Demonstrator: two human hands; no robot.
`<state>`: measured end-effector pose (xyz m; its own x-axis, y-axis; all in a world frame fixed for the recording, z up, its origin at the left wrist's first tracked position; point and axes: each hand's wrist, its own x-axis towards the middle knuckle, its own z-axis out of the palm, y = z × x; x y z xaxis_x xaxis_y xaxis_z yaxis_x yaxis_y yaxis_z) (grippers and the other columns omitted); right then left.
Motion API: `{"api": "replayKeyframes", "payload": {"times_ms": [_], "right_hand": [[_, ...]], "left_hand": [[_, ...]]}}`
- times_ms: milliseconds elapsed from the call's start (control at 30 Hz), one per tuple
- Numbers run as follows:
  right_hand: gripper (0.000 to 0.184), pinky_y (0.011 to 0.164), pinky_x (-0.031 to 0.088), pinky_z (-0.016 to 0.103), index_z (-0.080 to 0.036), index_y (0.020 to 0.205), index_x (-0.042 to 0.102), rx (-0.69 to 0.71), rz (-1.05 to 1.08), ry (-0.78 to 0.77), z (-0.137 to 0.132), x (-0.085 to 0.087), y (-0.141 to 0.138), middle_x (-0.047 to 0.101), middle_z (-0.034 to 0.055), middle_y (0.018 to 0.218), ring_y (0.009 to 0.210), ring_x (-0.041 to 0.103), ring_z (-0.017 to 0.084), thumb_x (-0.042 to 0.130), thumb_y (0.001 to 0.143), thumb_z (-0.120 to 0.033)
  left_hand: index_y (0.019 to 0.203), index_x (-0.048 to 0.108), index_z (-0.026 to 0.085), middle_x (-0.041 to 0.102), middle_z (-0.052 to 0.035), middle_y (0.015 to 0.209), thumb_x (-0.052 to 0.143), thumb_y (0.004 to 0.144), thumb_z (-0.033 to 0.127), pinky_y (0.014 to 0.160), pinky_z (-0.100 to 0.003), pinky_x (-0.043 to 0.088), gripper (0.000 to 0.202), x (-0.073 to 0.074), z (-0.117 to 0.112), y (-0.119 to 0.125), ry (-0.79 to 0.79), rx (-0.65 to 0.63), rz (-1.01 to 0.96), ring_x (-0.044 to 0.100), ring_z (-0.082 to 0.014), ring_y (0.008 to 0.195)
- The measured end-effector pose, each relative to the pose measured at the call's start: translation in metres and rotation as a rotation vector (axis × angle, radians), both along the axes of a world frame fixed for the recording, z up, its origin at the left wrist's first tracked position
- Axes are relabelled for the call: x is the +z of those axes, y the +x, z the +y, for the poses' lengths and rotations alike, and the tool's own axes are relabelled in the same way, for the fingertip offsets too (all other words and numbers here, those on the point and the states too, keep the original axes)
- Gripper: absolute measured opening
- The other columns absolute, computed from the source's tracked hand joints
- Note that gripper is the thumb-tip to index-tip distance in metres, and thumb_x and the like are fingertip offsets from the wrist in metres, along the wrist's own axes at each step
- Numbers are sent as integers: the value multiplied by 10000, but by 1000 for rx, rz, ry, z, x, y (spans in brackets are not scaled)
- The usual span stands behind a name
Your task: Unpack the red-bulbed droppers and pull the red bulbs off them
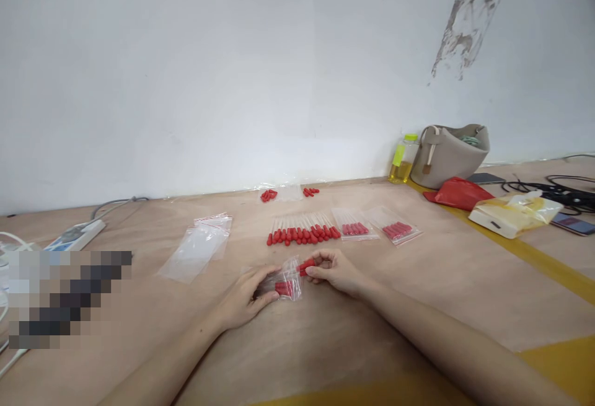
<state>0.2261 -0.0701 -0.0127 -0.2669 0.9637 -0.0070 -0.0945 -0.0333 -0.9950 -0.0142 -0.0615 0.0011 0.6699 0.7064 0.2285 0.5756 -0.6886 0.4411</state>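
Observation:
My left hand (246,294) is closed on a clear zip bag (296,294), thumb and fingers on its sides; red bulbs (283,288) show inside it. At the bag's right end, my right hand (332,273) pinches red-bulbed droppers (307,265), whose stems are hard to make out. Just beyond both hands lies a row of droppers (297,234) with red bulbs toward me and thin pale stems pointing to the wall. Right of the row are two filled zip bags, one bag (356,229) beside the other bag (397,231). Flat zip bags (198,248) overlap on the left.
Loose red bulbs (268,195) lie on clear plastic by the wall. A power strip (77,234) with cables is at left. At right stand a bottle of yellow liquid (402,161) and a grey bag (449,158), near a red pouch (458,194), a tissue pack (514,212) and black cables (553,192).

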Motion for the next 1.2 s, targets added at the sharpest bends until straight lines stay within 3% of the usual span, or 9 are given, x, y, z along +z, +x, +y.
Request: {"api": "replayKeyframes", "payload": {"times_ms": [167, 333, 533, 667, 767, 833, 1000, 1100, 1200], "right_hand": [[296, 597, 465, 230, -133, 736, 611, -21, 48, -85, 5, 14, 15, 663, 23, 705, 581, 586, 91, 750, 530, -294], [229, 584, 483, 214, -124, 703, 627, -3, -111, -82, 17, 54, 61, 674, 43, 693, 602, 607, 101, 738, 557, -259], [249, 592, 508, 255, -150, 776, 603, -269, -87, 203, 15, 85, 75, 674, 48, 759, 628, 623, 130, 703, 619, -316], [138, 625, 513, 260, -161, 814, 618, -463, -307, 705, 1, 66, 22, 653, 58, 780, 693, 615, 144, 613, 718, -261], [162, 702, 505, 237, -183, 910, 609, -367, -568, 1138, -4, 43, -14, 626, 69, 899, 795, 595, 130, 509, 785, -157], [189, 705, 498, 234, -170, 919, 597, -264, -723, 1298, -4, 30, -29, 613, 83, 918, 821, 584, 136, 449, 810, -123], [243, 715, 477, 262, -190, 1048, 543, -94, -873, 1331, -5, 14, -34, 594, 100, 977, 860, 564, 162, 419, 841, -159], [265, 706, 470, 269, -208, 1086, 520, -137, -816, 1277, -7, 8, -19, 559, 117, 1062, 849, 567, 165, 475, 825, -223], [209, 674, 462, 266, -209, 1012, 553, -199, -830, 1196, -8, -1, 1, 548, 110, 1053, 758, 566, 139, 464, 823, -203]], "left_hand": [[1198, 449, 245, 538, -53, 1184, 466, 837, 378, 892, -336, 418, 385, 2, 0, 2, 11, -29, -11, 503, -198, 1061], [1208, 464, 250, 529, -59, 1209, 457, 840, 385, 929, -362, 404, 392, 2, 1, 0, 22, -36, 25, 487, -202, 1098], [1228, 480, 255, 442, -51, 1314, 491, 806, 430, 1038, -454, 259, 457, 12, -1, 8, 5, -59, -69, 350, -253, 1229], [1066, 608, 201, 608, -72, 1101, 445, 834, 439, 840, -337, 467, 370, 24, 2, 37, -553, 224, -498, 586, -187, 909], [917, 644, 161, 662, -56, 881, 513, 818, 371, 601, -185, 486, 266, 29, 9, 57, -979, 342, -867, 578, -81, 615], [825, 643, 148, 655, -30, 776, 546, 807, 284, 533, -135, 451, 168, 29, 13, 63, -1105, 407, -990, 551, -50, 560], [757, 619, 145, 619, -8, 642, 566, 754, 246, 500, -178, 430, 115, 25, 25, 52, -1064, 438, -860, 545, -85, 536], [574, 557, 145, 520, 22, 469, 571, 720, 360, 444, -194, 364, 261, 29, 51, 32, -798, 416, -660, 447, -71, 421], [477, 514, 140, 504, 19, 429, 605, 668, 350, 463, -200, 342, 297, 35, 88, 16, -730, 412, -579, 432, -67, 418]]}}
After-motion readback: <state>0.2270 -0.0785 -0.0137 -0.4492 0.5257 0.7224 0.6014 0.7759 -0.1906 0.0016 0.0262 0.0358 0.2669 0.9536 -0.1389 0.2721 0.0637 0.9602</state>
